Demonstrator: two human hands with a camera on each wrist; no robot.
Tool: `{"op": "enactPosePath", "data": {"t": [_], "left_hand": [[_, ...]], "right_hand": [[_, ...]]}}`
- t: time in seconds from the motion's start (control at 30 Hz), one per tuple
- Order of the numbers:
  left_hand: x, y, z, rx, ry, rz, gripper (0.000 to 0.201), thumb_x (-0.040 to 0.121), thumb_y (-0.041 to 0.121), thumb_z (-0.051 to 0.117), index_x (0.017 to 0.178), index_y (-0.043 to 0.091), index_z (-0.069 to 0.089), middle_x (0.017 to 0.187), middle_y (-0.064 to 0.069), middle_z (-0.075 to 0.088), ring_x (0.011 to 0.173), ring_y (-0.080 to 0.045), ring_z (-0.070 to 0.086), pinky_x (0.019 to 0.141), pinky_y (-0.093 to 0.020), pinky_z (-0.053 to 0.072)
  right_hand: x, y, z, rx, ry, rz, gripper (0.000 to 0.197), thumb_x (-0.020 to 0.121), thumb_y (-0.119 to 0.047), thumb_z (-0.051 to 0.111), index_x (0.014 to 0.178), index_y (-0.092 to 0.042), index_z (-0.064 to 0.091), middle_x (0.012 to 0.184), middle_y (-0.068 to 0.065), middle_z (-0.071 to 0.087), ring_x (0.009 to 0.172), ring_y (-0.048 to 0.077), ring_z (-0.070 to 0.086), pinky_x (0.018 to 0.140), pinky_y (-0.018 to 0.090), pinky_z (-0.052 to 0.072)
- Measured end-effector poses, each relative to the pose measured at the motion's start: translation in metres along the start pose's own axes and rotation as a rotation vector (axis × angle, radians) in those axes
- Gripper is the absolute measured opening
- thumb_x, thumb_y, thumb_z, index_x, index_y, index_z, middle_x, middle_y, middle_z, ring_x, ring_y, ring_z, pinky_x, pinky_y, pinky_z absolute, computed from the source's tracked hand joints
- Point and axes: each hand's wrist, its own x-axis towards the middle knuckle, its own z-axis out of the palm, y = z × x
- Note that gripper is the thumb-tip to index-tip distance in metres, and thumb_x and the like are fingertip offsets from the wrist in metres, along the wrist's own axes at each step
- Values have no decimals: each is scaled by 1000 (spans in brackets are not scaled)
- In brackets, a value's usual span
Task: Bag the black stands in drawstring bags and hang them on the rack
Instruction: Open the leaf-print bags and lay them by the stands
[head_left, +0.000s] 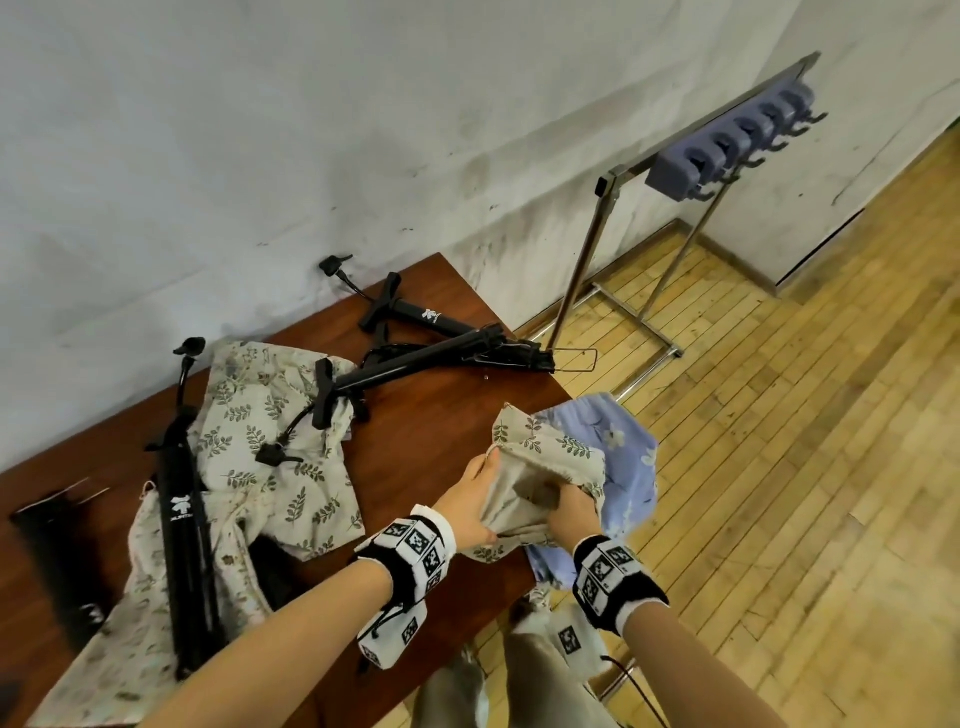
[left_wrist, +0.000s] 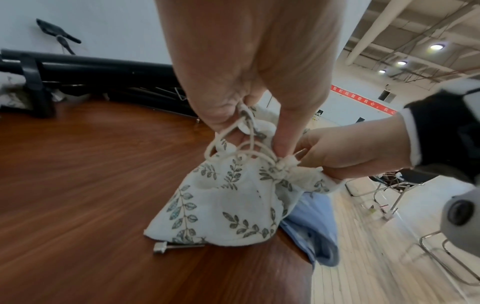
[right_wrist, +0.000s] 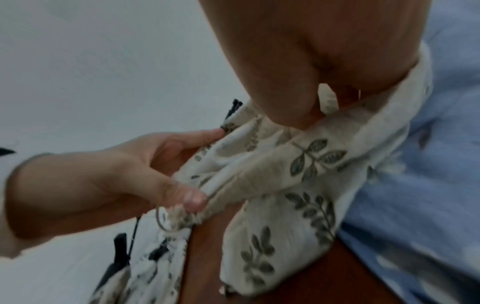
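Both hands hold a cream leaf-print drawstring bag (head_left: 540, 467) (left_wrist: 228, 205) (right_wrist: 298, 176) at the table's right corner. My left hand (head_left: 475, 499) (left_wrist: 249, 115) pinches one side of its mouth by the cord. The other side of the rim is gripped by my right hand (head_left: 571, 506) (right_wrist: 306, 107), and the mouth is spread between them. Three black stands lie on the table: one (head_left: 431, 358) in the middle, one (head_left: 421, 314) by the wall, one (head_left: 184, 530) at the left on more leaf-print bags (head_left: 275, 447).
A blue flowered bag (head_left: 623, 462) hangs over the table's right corner under the bag I hold. A metal rack (head_left: 623, 260) with purple hooks (head_left: 727, 140) stands on the wooden floor to the right. A small metal screw (left_wrist: 166, 246) lies on the brown table (head_left: 431, 426).
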Motion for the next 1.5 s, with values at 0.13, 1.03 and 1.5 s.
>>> {"op": "enactPosePath", "data": {"t": [0.13,1.03,1.5], "left_hand": [[-6,7,-20,-55,22,22,122,73,13,80,150,19,-15,157,5,-8,135,-26,37,103,-34,43],[-80,103,-161,-42,-143,118,32,88,-11,45,110,0,66,88,-8,62,60,-6,55,46,-9,44],[49,24,-57,-448,81,-211,21,82,21,72,64,21,61,71,-3,60,64,-15,56,61,-26,47]], "right_hand": [[-23,-4,-36,-95,-85,-219,38,91,6,38,125,-5,52,115,8,57,99,24,56,82,26,46],[-140,-9,-260,252,541,-861,31,83,-37,65,68,-10,61,97,-1,60,84,13,57,69,20,47],[77,9,-158,125,151,-247,18,97,-31,53,88,-17,46,70,-7,49,61,8,46,51,20,30]]}}
